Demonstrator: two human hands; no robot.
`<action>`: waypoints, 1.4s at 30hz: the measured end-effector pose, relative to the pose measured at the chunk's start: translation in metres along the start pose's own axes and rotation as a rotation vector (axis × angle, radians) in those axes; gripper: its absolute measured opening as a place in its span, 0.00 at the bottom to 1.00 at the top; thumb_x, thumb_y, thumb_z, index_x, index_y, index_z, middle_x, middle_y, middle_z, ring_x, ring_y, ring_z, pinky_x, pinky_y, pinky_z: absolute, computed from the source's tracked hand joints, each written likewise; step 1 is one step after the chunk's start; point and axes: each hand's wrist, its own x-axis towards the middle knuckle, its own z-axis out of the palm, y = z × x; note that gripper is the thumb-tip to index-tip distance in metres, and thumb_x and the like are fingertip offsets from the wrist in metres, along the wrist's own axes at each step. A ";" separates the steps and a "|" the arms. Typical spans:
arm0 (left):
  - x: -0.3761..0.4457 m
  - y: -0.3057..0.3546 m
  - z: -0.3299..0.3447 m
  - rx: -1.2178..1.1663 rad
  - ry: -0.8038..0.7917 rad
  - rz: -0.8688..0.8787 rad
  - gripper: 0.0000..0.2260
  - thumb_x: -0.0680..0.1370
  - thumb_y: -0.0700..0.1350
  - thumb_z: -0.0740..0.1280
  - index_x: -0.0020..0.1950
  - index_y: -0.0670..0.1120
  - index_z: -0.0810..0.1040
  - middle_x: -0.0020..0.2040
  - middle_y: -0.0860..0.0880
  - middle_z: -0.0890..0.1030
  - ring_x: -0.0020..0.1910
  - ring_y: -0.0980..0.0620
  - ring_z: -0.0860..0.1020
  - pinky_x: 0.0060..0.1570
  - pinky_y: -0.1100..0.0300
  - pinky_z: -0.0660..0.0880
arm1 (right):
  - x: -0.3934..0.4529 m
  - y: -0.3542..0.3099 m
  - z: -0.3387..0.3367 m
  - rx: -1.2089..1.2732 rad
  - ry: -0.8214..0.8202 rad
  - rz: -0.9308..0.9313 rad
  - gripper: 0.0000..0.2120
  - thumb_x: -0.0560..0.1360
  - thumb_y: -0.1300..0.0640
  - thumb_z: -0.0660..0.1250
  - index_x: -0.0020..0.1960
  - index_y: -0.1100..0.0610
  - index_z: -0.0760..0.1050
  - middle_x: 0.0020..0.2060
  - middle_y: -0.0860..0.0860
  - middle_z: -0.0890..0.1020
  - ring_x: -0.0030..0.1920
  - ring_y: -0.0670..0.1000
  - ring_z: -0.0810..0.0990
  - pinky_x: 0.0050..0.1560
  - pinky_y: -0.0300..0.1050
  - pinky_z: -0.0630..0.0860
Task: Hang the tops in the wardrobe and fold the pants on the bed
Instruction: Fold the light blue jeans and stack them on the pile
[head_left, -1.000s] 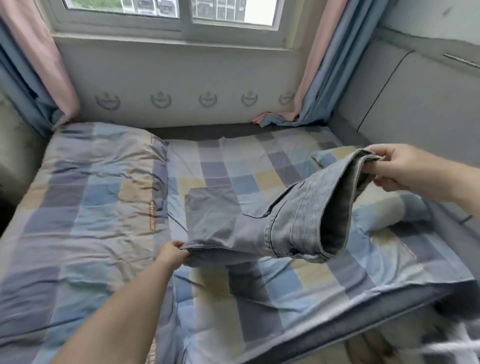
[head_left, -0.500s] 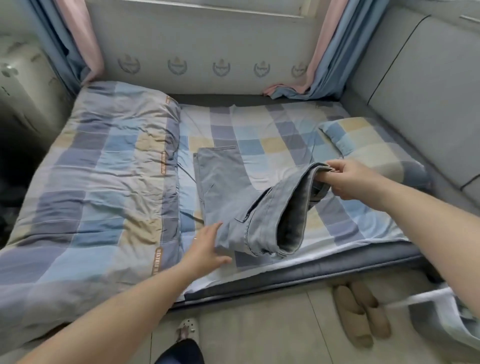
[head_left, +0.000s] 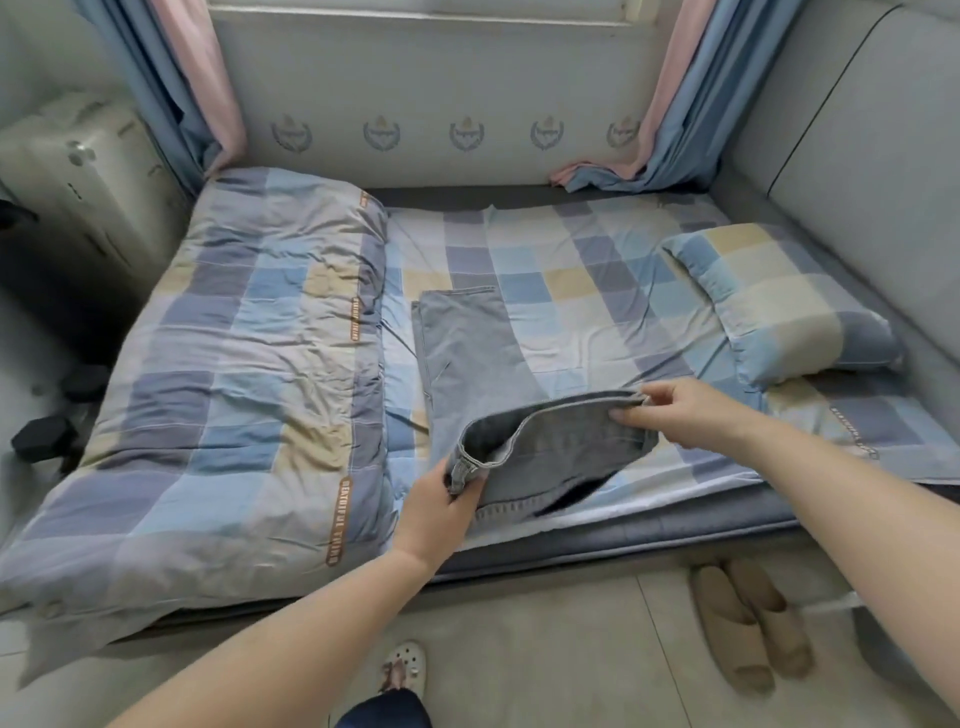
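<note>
Since half a second ago your left hand (head_left: 441, 499) has gone from hovering open to pinching the waistband corner of the pants (head_left: 519, 415), and your right hand (head_left: 691, 410) has carried the other corner down toward the bed's (head_left: 597, 540) front edge. Both hands now grip the band, which is lifted and sagging between them; the legs lie flat, running toward the bed's far edge beside the folded quilt (head_left: 234, 364). Pull the band taut so both layers line up, then carry it forward over the legs in one pass and smooth from the crease outward. Whether the two legs sit squarely stacked is hard to judge. No wardrobe or tops are in view.
</note>
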 end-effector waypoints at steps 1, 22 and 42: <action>0.005 -0.008 -0.002 0.021 -0.060 -0.047 0.13 0.77 0.54 0.65 0.42 0.45 0.77 0.34 0.49 0.77 0.35 0.51 0.73 0.37 0.58 0.68 | 0.006 0.005 0.004 -0.044 -0.033 0.041 0.23 0.61 0.29 0.68 0.30 0.49 0.73 0.21 0.42 0.65 0.22 0.44 0.63 0.23 0.33 0.60; 0.369 -0.115 0.003 -0.345 -0.117 -0.238 0.21 0.74 0.54 0.72 0.53 0.36 0.79 0.45 0.47 0.80 0.47 0.49 0.78 0.50 0.54 0.71 | 0.335 0.061 0.095 0.491 0.251 -0.085 0.15 0.72 0.63 0.71 0.54 0.49 0.75 0.48 0.46 0.85 0.48 0.41 0.82 0.49 0.37 0.78; 0.660 -0.245 0.063 0.211 0.226 0.090 0.38 0.76 0.49 0.69 0.78 0.43 0.51 0.77 0.45 0.59 0.75 0.47 0.60 0.71 0.56 0.58 | 0.726 0.065 0.111 0.237 0.570 -0.203 0.20 0.74 0.55 0.69 0.64 0.59 0.72 0.59 0.56 0.79 0.60 0.59 0.76 0.61 0.50 0.71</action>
